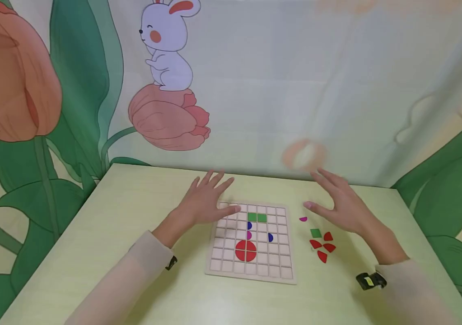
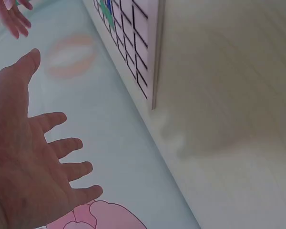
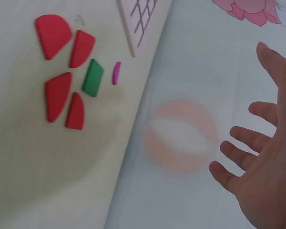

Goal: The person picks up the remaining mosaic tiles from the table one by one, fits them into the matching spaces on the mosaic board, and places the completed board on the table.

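Observation:
A pale grid board (image 1: 273, 261) lies on the table, bearing a red circle (image 1: 240, 256) of quarter pieces, two green squares (image 1: 252, 217), blue half-circles (image 1: 270, 237) and a magenta half-circle (image 1: 249, 235). My left hand (image 1: 203, 203) hovers by the board's upper left, fingers spread and holding nothing; its spread fingers also show in the left wrist view. To the board's right, my right hand (image 1: 342, 203) is raised above the loose pieces, fingers extended and apart. Under it lie several red quarter pieces (image 3: 57, 97), a green piece (image 3: 93, 78) and a magenta half-circle (image 3: 117, 73).
The light wooden table (image 1: 133, 289) runs back to a printed curtain (image 1: 255, 90) with tulips and a white rabbit (image 1: 170, 49). Both forearms reach in from the near edge, a dark strap (image 1: 371, 280) at the right wrist.

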`<control>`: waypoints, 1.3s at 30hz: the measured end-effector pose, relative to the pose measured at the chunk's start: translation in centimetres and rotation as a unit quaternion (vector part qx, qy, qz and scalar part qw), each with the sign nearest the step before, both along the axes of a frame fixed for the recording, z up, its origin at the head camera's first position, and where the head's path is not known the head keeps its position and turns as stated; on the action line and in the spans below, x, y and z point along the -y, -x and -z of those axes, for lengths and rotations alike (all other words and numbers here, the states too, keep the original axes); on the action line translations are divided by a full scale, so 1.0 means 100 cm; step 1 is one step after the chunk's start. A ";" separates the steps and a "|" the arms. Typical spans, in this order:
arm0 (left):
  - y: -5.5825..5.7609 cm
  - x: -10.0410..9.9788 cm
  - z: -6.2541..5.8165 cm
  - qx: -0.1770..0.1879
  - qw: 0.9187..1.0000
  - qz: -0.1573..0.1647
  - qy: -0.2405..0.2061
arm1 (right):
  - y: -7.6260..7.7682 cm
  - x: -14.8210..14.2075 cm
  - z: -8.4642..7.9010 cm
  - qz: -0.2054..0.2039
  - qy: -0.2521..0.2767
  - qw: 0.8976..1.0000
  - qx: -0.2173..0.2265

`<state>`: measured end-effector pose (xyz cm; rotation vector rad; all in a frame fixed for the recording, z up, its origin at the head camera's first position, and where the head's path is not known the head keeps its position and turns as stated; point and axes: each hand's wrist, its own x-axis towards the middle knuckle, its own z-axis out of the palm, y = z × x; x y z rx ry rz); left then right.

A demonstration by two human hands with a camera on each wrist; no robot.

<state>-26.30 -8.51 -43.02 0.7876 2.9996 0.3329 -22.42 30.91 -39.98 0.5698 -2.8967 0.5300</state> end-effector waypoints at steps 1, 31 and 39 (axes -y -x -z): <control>-0.002 0.000 0.001 0.003 1.000 0.006 0.002 | -0.001 -0.002 0.002 -0.001 0.005 1.000 0.008; -0.043 0.001 0.047 0.092 0.984 0.115 0.103 | -0.007 -0.035 0.080 -0.008 0.059 0.988 0.143; -0.041 0.001 0.051 0.096 0.983 0.118 0.101 | -0.010 -0.033 0.081 0.012 0.082 0.984 0.158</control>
